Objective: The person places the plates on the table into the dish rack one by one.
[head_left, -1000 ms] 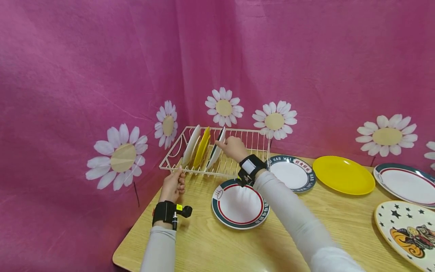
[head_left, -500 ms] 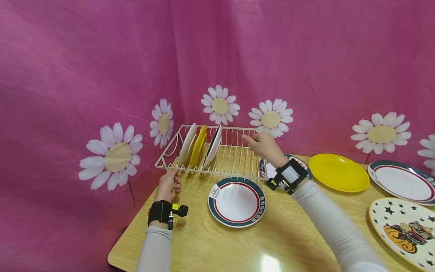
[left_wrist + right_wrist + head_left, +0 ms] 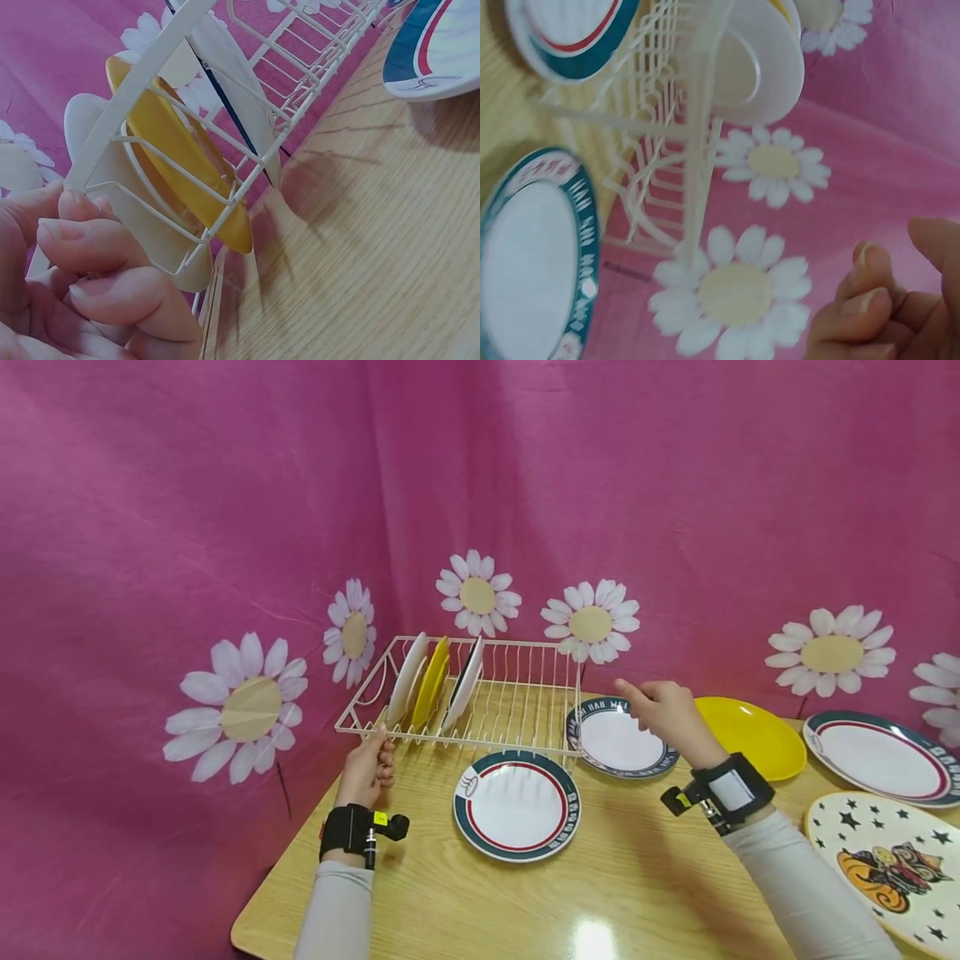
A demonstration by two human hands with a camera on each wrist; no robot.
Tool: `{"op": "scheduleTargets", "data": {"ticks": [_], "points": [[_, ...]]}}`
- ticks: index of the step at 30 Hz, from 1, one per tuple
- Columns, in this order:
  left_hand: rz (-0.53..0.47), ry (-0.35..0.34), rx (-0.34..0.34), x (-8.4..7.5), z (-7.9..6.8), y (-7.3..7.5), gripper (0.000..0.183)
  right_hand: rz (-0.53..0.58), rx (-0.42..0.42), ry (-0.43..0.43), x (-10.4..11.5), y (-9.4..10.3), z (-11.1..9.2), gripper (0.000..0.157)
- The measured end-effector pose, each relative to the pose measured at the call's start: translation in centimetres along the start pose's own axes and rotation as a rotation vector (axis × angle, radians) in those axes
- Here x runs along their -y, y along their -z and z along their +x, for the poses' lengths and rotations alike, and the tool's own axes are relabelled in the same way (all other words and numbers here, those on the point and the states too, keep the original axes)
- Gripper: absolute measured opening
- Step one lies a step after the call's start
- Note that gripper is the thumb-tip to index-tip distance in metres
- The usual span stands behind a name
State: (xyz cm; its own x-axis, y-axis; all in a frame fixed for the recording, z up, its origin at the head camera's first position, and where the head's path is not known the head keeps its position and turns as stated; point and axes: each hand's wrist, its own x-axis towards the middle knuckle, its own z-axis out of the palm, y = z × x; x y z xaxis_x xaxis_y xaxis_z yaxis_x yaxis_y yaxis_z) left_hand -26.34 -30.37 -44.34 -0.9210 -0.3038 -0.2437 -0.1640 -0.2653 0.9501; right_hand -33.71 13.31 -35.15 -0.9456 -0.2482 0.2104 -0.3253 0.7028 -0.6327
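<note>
A white wire dish rack (image 3: pixel 525 747) stands at the back left of the table. My left hand (image 3: pixel 365 770) pinches its front rail near the left corner, thumb and index finger on the wire in the left wrist view. Upright in the rack's left half lean a white plate (image 3: pixel 406 681), a yellow plate (image 3: pixel 430 685) and a white plate with a dark rim (image 3: pixel 462 685). My right hand (image 3: pixel 670 718) hovers in the air, holding nothing, its fingers loosely bent in the right wrist view. Beneath it lies a white plate with a lettered dark rim (image 3: pixel 618 739).
A teal-rimmed plate (image 3: pixel 517 806) lies in front of the rack. Off to the right are a yellow plate (image 3: pixel 757 739), another teal-rimmed plate (image 3: pixel 877 756) and a star-patterned plate (image 3: pixel 885 868). A pink flowered curtain (image 3: pixel 660 485) closes off the back and left.
My right hand has left the dark-rimmed plate standing in the rack and moved right, away from the rack. My left hand keeps its place on the front rail.
</note>
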Motion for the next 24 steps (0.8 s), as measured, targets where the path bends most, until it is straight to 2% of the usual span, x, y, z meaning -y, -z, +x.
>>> {"op": "scheduleTargets", "data": {"ticks": [6,11,16,19,21,24], "points": [[0.026,-0.008,-0.002,-0.5,-0.2,0.3,0.040,0.050,0.024,-0.110,-3.8,0.9,-1.9,0.068],[0.034,-0.005,-0.006,-0.7,-0.2,0.2,0.040,0.036,0.014,-0.170,-6.5,1.7,-3.6,0.071],[0.043,0.010,-0.012,-0.4,-0.3,0.0,0.040,0.032,0.013,-0.238,-8.8,2.5,-5.5,0.075],[0.045,0.007,0.008,-0.5,-0.6,-0.2,0.040,0.057,0.014,-0.284,-10.0,2.9,-6.5,0.080],[0.041,0.007,0.019,-0.8,-1.1,-0.4,0.040,0.076,0.004,-0.301,-10.6,3.2,-6.9,0.080],[0.038,0.008,0.019,-0.8,-1.2,-0.4,0.040,0.078,-0.011,-0.315,-11.3,3.5,-7.5,0.079]]}}
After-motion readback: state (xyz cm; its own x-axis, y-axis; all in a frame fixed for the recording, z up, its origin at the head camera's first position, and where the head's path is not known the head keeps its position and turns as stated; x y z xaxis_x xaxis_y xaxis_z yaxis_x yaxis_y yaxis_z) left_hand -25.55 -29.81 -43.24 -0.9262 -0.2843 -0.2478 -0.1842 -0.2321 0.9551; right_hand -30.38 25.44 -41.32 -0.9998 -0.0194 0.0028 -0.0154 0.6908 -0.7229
